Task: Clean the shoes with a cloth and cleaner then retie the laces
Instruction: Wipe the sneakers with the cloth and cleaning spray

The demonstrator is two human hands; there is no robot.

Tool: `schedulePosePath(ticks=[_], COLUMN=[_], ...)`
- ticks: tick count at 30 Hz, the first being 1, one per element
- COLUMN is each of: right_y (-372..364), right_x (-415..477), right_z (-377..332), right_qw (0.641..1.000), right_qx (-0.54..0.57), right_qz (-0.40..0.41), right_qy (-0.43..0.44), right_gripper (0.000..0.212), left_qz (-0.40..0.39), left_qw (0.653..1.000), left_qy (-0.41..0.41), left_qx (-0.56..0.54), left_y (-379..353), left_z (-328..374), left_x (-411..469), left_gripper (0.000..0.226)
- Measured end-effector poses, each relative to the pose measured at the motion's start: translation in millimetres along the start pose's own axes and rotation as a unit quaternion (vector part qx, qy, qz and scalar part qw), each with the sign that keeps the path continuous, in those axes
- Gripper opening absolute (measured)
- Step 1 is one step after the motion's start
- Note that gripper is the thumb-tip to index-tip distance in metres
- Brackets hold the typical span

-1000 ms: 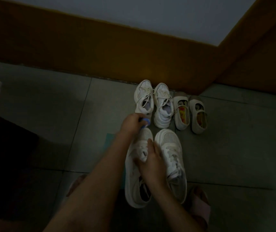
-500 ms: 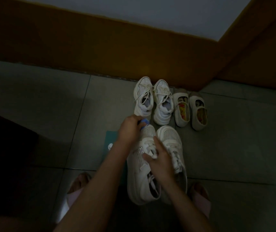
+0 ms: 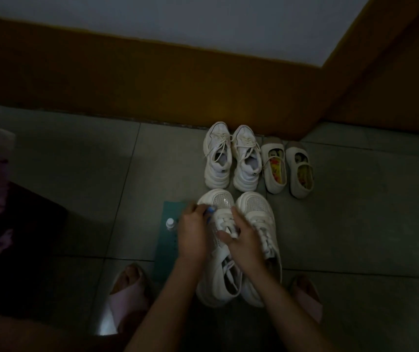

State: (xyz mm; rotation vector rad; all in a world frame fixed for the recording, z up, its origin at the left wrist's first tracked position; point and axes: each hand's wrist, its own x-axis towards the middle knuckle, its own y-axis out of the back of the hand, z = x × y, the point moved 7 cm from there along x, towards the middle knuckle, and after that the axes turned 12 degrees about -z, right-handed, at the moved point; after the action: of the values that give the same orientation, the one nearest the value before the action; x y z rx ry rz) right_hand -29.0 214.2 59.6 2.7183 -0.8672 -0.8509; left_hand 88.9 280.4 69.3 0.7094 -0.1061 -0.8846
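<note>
Wiping, shifted back from toe to left flank of near white mesh lace-up sneaker [image 3: 219, 199] on floor [image 3: 76, 174]; left hand [image 3: 193, 231] curled round small blue cloth [image 3: 211, 210]; right hand [image 3: 245, 241] pinching white laces [image 3: 225, 221]. Cleaning ongoing, retying pending.

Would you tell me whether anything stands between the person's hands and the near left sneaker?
Nothing visible does. The left hand, gripping a small blue item, is against the toe side of the sneaker, and the right hand holds its laces directly.
</note>
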Motion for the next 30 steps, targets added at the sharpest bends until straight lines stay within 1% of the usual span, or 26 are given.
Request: schedulePosePath(ticks=[2, 6, 9, 11, 12, 14, 16, 18, 21, 23, 25, 28, 30], right_y=[0.7, 3.3, 2.9, 2.8, 2.9, 3.6, 3.1, 1.6, 1.1, 1.5, 1.7, 0.8, 0.8], right_x=[-0.1, -0.5, 0.4, 1.1, 1.2, 1.6, 2.5, 3.2, 4.3, 4.4, 3.9, 4.2, 4.9], right_z=[-0.6, 0.1, 1.0, 2.0, 2.6, 4.2, 5.1, 5.4, 6.3, 6.8, 6.6, 5.4, 5.4], right_qw=[1.0, 0.999, 0.999, 0.998, 0.999, 0.999, 0.999, 0.999, 0.999, 1.0, 1.0, 0.999, 0.999], right_qx=[-0.015, -0.033, -0.05, -0.052, -0.05, -0.04, -0.025, -0.023, -0.034, -0.02, -0.006, -0.013, -0.021], right_qz=[0.001, -0.003, -0.008, -0.008, -0.008, -0.01, -0.017, -0.019, -0.016, -0.018, -0.022, -0.026, -0.025], right_qy=[0.006, 0.01, 0.016, 0.017, 0.016, 0.013, 0.012, 0.015, 0.015, 0.012, 0.012, 0.021, 0.021], right_gripper=[0.069, 0.068, 0.068, 0.067, 0.067, 0.067, 0.067, 0.067, 0.065, 0.066, 0.066, 0.063, 0.062], left_qz=[-0.002, -0.015, -0.028, -0.057, -0.083, -0.143, -0.177, -0.169, -0.141, -0.124, -0.091, -0.031, -0.012], left_qw=[1.0, 0.999, 0.999, 0.997, 0.995, 0.987, 0.981, 0.983, 0.987, 0.989, 0.993, 0.996, 0.997], left_qy=[0.022, 0.034, -0.021, -0.052, -0.058, -0.061, -0.058, -0.052, -0.07, -0.071, -0.065, -0.067, -0.062], left_qx=[0.01, -0.01, -0.014, 0.007, 0.019, 0.042, 0.058, 0.048, 0.036, 0.038, 0.042, 0.042, 0.039], left_y=[-0.4, 11.4, 22.9, 24.0, 20.5, 6.9, -7.0, -12.9, -11.8, -9.3, -6.4, -4.5, -6.6], left_z=[-2.8, -0.8, 19.4, 34.6, 38.6, 40.3, 36.1, 31.0, 30.4, 28.2, 24.5, 22.8, 19.9], left_x=[-6.3, 4.5, 37.9, 63.5, 74.5, 87.6, 87.6, 82.6, 78.5, 75.9, 67.7, 47.9, 35.8], left_gripper=[0.018, 0.017, 0.02, 0.022, 0.022, 0.021, 0.022, 0.023, 0.022, 0.021, 0.021, 0.018, 0.017])
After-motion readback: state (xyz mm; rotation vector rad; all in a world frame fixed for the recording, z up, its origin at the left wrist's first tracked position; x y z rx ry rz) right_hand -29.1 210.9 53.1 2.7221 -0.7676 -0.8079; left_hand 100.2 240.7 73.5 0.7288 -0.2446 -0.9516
